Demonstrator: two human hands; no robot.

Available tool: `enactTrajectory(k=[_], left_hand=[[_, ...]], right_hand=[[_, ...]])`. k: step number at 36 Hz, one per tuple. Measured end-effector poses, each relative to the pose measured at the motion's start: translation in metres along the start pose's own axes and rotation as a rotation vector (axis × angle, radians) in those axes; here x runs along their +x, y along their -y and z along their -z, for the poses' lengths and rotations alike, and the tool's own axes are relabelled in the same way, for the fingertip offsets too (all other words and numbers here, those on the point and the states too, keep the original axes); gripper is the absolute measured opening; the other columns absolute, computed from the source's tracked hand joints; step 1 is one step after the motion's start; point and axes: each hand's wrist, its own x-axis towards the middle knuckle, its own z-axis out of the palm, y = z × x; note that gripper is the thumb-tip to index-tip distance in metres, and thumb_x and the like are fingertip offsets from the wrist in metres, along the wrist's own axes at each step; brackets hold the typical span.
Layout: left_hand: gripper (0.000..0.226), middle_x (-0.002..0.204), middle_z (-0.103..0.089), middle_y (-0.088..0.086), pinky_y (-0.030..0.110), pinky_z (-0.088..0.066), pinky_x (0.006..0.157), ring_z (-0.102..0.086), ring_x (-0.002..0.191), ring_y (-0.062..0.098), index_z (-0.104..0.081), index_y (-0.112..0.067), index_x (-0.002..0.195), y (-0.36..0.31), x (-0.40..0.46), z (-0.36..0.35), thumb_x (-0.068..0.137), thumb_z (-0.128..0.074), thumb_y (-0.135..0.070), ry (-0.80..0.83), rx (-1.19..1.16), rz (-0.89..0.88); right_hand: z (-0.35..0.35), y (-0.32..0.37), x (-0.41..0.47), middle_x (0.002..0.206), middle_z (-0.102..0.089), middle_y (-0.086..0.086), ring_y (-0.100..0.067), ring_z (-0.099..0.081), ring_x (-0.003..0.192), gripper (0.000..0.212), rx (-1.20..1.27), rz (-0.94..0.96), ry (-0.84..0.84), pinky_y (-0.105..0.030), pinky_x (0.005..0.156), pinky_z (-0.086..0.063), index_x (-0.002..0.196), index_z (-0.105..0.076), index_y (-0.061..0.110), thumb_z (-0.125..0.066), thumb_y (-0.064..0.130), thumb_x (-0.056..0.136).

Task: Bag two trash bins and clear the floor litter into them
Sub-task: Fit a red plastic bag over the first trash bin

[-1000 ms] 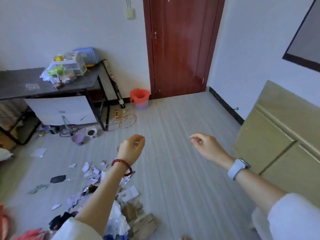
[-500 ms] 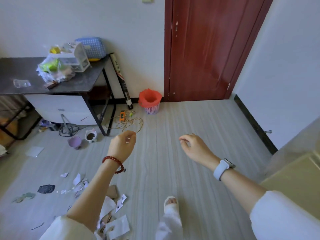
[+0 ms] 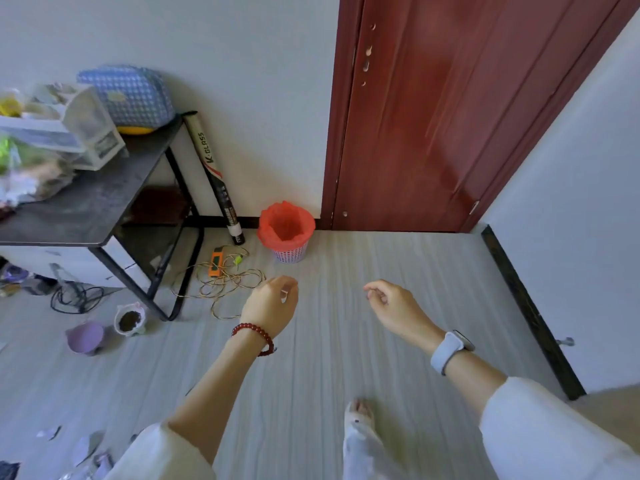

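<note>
A small mesh bin [image 3: 291, 253] lined with a red bag [image 3: 286, 226] stands on the floor against the wall, just left of the door. My left hand [image 3: 272, 306], with a red bead bracelet at the wrist, hovers in front of the bin with its fingers curled round a small white scrap [image 3: 284, 295]. Held at the same height to the right, my right hand [image 3: 393, 308] has loosely curled fingers and holds nothing I can see. Paper litter [image 3: 85, 450] lies on the floor at the bottom left.
A dark table [image 3: 97, 202] with clutter stands at the left. A bat [image 3: 214, 174] leans on the wall beside the bin. Tangled cord [image 3: 221, 282] and an orange tool [image 3: 216, 261] lie near it. A purple cup [image 3: 85, 337] and a small pot [image 3: 129, 320] sit by the table leg. The red door [image 3: 433, 116] is shut.
The view has moved forward toward the red-bagged bin, which now looks much closer. The litter pile has slid to the bottom left. Both hands keep their pose.
</note>
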Motion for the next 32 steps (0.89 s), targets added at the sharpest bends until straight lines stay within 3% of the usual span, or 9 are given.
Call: enactTrajectory(k=[8, 19, 23, 32], left_hand=[[0.022, 0.108, -0.063, 0.003, 0.025, -0.046, 0.077, -0.06, 0.09, 0.015, -0.061, -0.014, 0.109, 0.033, 0.173, -0.04, 0.092, -0.048, -0.018, 0.031, -0.008, 0.164], [0.026, 0.108, -0.063, 0.004, 0.029, -0.047, 0.077, -0.059, 0.093, 0.019, -0.058, -0.016, 0.114, 0.067, 0.378, -0.022, 0.092, -0.046, -0.02, -0.021, 0.048, 0.383], [0.025, 0.111, -0.061, 0.003, 0.027, -0.046, 0.074, -0.058, 0.094, 0.018, -0.058, -0.017, 0.114, 0.107, 0.438, -0.027, 0.093, -0.045, -0.02, -0.016, 0.077, 0.453], [0.03, 0.115, -0.061, 0.006, 0.037, -0.049, 0.084, -0.059, 0.101, 0.024, -0.054, -0.019, 0.119, 0.227, 0.576, -0.081, 0.092, -0.04, -0.02, 0.125, 0.027, 0.657]], right_hand=[[0.005, -0.027, 0.202, 0.111, -0.065, -0.005, -0.02, -0.059, 0.102, 0.026, -0.011, -0.028, 0.086, -0.024, 0.084, -0.042, 0.114, -0.06, 0.01, -0.044, 0.016, 0.094], [-0.007, 0.004, 0.446, 0.121, -0.06, -0.008, -0.022, -0.055, 0.111, 0.032, -0.077, -0.002, 0.286, -0.034, 0.095, -0.044, 0.124, -0.052, 0.011, -0.041, 0.015, 0.094], [-0.033, 0.008, 0.522, 0.122, -0.058, -0.008, -0.022, -0.055, 0.111, 0.033, -0.092, -0.009, 0.381, -0.034, 0.094, -0.044, 0.126, -0.051, 0.013, -0.04, 0.015, 0.094], [-0.125, -0.028, 0.695, 0.126, -0.055, -0.013, -0.028, -0.051, 0.116, 0.038, -0.109, -0.163, 0.462, -0.029, 0.091, -0.039, 0.132, -0.045, 0.011, -0.04, 0.009, 0.094]])
